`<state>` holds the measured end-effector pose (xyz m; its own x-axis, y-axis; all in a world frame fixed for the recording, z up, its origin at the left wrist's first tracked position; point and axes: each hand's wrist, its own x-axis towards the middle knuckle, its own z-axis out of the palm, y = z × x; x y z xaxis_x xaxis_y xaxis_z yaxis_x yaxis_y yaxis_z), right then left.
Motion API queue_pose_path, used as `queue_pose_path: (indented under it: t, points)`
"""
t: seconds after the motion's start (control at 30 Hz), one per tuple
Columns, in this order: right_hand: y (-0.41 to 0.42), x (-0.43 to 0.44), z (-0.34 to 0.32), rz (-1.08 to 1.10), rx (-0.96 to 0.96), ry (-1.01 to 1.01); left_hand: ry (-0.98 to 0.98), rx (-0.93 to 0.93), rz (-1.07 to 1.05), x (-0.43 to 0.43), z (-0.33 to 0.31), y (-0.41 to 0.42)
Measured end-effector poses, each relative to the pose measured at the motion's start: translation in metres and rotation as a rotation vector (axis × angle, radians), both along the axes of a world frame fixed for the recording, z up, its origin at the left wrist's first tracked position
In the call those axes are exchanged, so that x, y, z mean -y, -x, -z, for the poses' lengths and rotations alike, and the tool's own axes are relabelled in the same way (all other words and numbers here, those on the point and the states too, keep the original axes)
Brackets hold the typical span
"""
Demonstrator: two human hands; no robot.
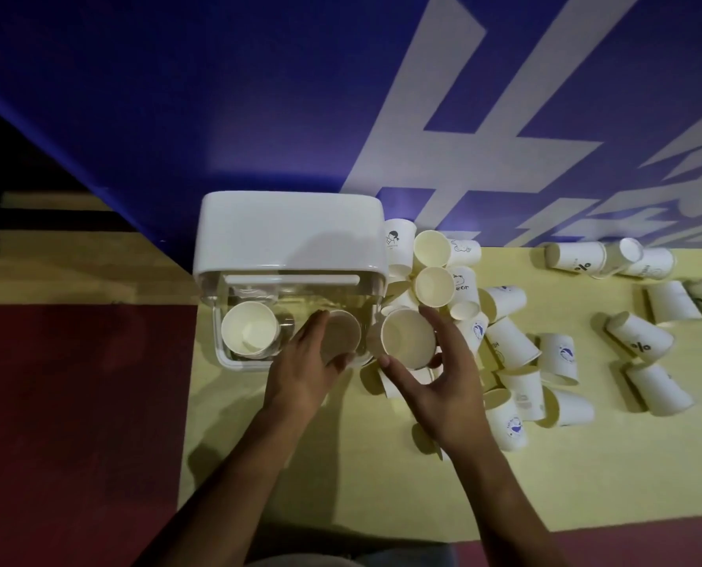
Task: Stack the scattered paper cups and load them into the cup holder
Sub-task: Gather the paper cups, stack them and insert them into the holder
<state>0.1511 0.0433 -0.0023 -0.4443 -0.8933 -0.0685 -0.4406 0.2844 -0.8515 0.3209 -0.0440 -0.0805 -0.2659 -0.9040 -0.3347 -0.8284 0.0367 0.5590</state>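
**Currently: Both Hands on Cups at the Cup Holder**

1. Cup holder. The white cup holder [288, 235] stands at the left end of the yellow table [341, 484], against the blue wall [177, 96]. Its clear lower compartment faces the person. The left side of that compartment contains an upright nested cup [251, 329], mouth up.

2. Left hand. The left hand [304, 370] grips the first cup [341, 335] with the fingers on its far rim and the thumb on its near rim. This cup is at the right side of the clear compartment, mouth up. Whether it is fully seated cannot be determined.

3. Right hand. The right hand [447, 386] grips the second cup [406, 339], with the thumb on the near rim and the fingers curled over the far side. This cup is just beside the holder's right wall, mouth toward the camera.

4. Remaining stock. The scattered cups [509, 341] lie mostly on their sides directly to the right of the right hand, many touching one another. A further group [640, 337] lies well apart, toward the right end of the table.

5. Surroundings. Dark red floor [75, 403] shows to the left of the table.
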Motion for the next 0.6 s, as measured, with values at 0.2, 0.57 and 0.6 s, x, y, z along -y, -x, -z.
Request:
queue_pose_path:
  t: [0.2, 0.57, 0.6]
  points:
    - [-0.010, 0.011, 0.010, -0.036, -0.069, -0.039, -0.075, -0.028, 0.000, 0.006, 0.007, -0.002]
    - [-0.032, 0.037, 0.046, -0.243, -0.146, -0.017, -0.155, -0.460, -0.396, -0.017, -0.016, -0.010]
    - [-0.033, 0.039, 0.050, -0.261, -0.173, -0.037, -0.147, -0.463, -0.394, -0.016, -0.015, -0.009]
